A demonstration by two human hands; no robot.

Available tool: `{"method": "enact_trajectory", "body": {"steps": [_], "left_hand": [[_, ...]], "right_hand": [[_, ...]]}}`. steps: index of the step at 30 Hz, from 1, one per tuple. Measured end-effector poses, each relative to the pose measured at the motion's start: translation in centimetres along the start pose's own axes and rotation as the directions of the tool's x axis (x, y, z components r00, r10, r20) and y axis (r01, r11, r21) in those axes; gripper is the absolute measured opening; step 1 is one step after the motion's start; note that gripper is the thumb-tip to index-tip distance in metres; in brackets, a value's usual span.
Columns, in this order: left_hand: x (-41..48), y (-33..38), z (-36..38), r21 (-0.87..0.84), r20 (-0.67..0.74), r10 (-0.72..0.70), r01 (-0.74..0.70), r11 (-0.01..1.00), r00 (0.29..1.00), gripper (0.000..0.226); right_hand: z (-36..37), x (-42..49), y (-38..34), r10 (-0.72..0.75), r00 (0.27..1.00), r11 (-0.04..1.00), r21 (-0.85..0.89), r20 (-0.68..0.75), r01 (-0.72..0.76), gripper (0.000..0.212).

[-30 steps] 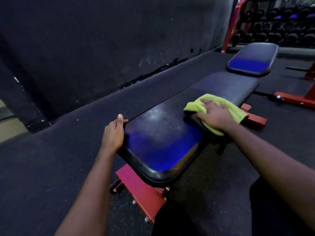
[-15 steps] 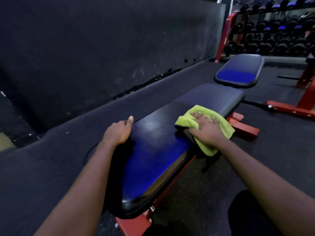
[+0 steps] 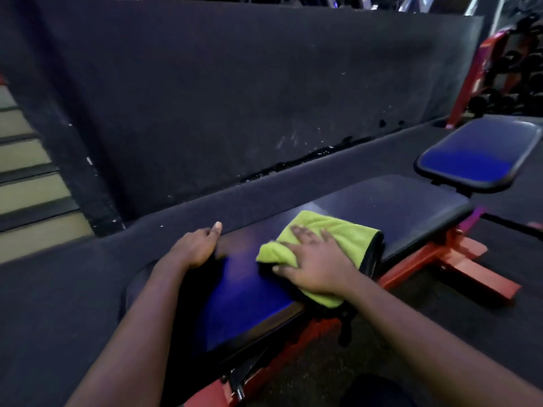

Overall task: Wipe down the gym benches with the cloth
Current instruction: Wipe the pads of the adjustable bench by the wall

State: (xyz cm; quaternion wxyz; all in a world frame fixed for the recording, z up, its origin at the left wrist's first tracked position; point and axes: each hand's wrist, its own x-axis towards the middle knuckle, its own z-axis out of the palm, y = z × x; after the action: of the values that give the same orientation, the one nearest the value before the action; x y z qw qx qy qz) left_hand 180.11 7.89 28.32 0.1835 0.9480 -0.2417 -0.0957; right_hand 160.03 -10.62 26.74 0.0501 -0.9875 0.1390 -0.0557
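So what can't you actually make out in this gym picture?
All in the head view:
1. The bench pad beneath the cloth: covered by the cloth and the right hand.
2. Fingers of the left hand, thumb aside: hidden behind the hand at the pad's far edge.
3. The dumbbell rack: cut by the right edge, too dark to count weights.
4. Whether the pad is clean: blue glare masks it.

We see a flat bench [image 3: 396, 207]: a black pad with a blue sheen on a red frame. A folded yellow-green cloth [image 3: 346, 230] lies across its middle, draping over the right edge. A second bench [image 3: 476, 154] stands just beyond.
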Motion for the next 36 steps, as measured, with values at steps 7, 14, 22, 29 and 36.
{"method": "enact_trajectory", "body": {"steps": [7,14,22,29,36], "left_hand": [[-0.3,0.4,0.0,-0.048,-0.032,-0.078,0.076,0.996,0.996,0.071],[-1.3,1.4,0.1,-0.050,-0.043,-0.104,0.102,0.994,0.994,0.071],[-0.7,1.7,-0.3,0.003,-0.060,-0.087,0.088,0.996,0.994,0.067],[1.3,1.4,-0.3,0.113,-0.077,-0.068,0.076,0.991,0.995,0.061],[4.7,3.0,0.8,0.010,0.015,-0.012,0.011,1.000,1.000,0.070]], "right_hand": [[-0.3,2.0,1.3,-0.057,0.997,0.998,0.012,0.043,0.057,0.069],[-0.7,3.3,2.0,-0.069,0.992,0.997,0.032,0.107,0.066,0.071],[-0.4,6.0,1.0,-0.164,0.978,0.986,0.023,0.129,0.162,0.074],[-0.6,8.7,1.1,-0.121,0.983,0.992,0.037,0.138,0.117,0.073],[-0.2,10.7,2.9,-0.016,0.991,1.000,0.007,0.133,0.015,0.080]]}}
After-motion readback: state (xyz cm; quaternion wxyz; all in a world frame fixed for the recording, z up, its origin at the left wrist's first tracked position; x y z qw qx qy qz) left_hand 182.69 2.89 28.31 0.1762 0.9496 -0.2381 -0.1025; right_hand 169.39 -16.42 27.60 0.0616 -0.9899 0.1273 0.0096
